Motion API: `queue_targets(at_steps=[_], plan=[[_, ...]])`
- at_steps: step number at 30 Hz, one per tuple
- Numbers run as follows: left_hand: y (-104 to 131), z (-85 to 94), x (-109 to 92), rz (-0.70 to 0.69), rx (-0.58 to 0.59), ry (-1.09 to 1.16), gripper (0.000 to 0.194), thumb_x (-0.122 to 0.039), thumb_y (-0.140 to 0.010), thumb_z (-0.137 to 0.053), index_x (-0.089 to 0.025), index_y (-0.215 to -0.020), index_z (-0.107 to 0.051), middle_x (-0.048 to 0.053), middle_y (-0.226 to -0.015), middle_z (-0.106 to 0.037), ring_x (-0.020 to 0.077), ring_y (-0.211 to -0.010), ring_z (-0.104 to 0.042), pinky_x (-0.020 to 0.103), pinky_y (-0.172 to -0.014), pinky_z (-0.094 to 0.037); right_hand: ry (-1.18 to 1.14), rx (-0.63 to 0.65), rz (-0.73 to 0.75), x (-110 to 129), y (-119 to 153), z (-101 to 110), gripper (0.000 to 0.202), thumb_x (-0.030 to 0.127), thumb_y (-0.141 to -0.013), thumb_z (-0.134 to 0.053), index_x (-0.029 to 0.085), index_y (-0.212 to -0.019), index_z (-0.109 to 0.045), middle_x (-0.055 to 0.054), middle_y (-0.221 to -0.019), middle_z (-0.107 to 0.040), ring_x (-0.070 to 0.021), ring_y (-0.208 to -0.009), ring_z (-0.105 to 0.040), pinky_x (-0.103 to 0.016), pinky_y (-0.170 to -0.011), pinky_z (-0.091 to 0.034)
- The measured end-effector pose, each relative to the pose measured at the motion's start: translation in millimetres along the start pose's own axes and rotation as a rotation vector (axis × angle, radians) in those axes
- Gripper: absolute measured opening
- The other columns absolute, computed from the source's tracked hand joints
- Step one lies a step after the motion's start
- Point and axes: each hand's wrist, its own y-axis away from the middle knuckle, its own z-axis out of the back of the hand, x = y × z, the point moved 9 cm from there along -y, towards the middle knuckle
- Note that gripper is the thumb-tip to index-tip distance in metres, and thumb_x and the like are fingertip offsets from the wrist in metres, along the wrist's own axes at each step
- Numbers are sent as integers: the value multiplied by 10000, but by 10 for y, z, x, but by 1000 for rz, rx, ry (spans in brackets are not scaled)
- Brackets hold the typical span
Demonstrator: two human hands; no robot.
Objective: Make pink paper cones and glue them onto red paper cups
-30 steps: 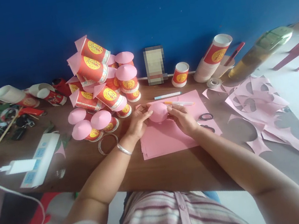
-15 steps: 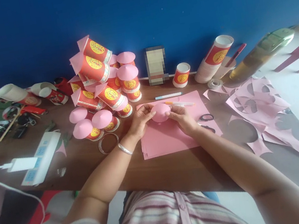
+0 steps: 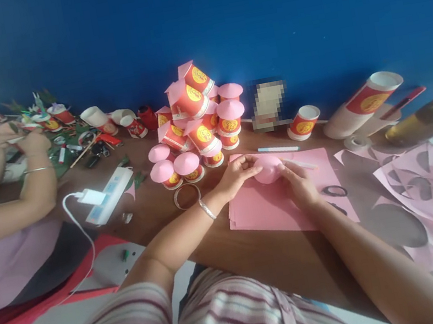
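Between my two hands is a small pink paper cone [image 3: 268,168], held by its edges above a stack of pink paper sheets [image 3: 262,209]. My left hand [image 3: 241,174] pinches its left side, and my right hand [image 3: 298,180] pinches the right side. A pen [image 3: 299,164] lies on the sheets behind my right hand, partly hidden. Scissors [image 3: 334,191] rest on the sheets to the right, partly covered by my forearm. Beyond the sheets lies a blue-and-white marker [image 3: 278,149].
Left of the sheets stand stacked red paper cups with pink cone tops [image 3: 201,136]. A power strip [image 3: 109,196], a silvery ring [image 3: 187,196] and a co-worker's arms [image 3: 35,177] are further left. Paper scraps [image 3: 428,175], a cup stack [image 3: 369,101] and a tape roll [image 3: 358,142] are at right.
The view has swung left, so everything appears shifted right and a co-worker's arms now show. Both hands still hold the pink paper cone.
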Motion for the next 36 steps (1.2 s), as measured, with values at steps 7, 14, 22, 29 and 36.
queue_targets(at_steps=[7, 14, 22, 29, 36], plan=[[397, 301, -282, 35, -122, -96, 429, -406, -712, -866, -152, -995, -667, 39, -947, -700, 154, -859, -627, 255, -742, -461, -2, -31, -7, 51, 8, -1, 408, 603, -855, -704, 202, -931, -731, -29, -766, -688, -180, -724, -628, -327, -705, -536], [850, 1004, -86, 46, -440, -108, 485, -463, -696, -857, -165, -1015, -646, 34, -948, -681, 159, -849, -635, 252, -701, -502, 175, 86, 37, 58, 8, -112, 492, 677, -855, -653, 198, -949, -718, -41, -745, -678, -196, -716, -633, -349, -702, -529], [1151, 1170, -115, 21, -481, -369, 452, -454, -754, -799, -163, -1065, -646, 47, -924, -698, 150, -786, -646, 259, -700, -518, 243, 91, 3, 9, 5, -113, 449, 632, -844, -663, 196, -932, -727, -57, -819, -711, -209, -759, -649, -367, -748, -532], [1301, 1366, -99, 28, -519, -490, 454, -464, -765, -781, -148, -1050, -622, 48, -906, -701, 157, -712, -684, 290, -637, -602, 272, 105, -25, 2, 7, -129, 364, 535, -838, -670, 191, -940, -733, -65, -852, -733, -221, -770, -668, -380, -754, -541], [1186, 1429, -145, 34, -553, -609, 424, -375, -796, -756, -144, -1125, -621, 58, -987, -719, 108, -518, -662, 245, -480, -575, 288, 112, -20, 3, -3, -138, 317, 494, -839, -668, 199, -932, -735, -60, -850, -744, -224, -778, -675, -382, -762, -551]])
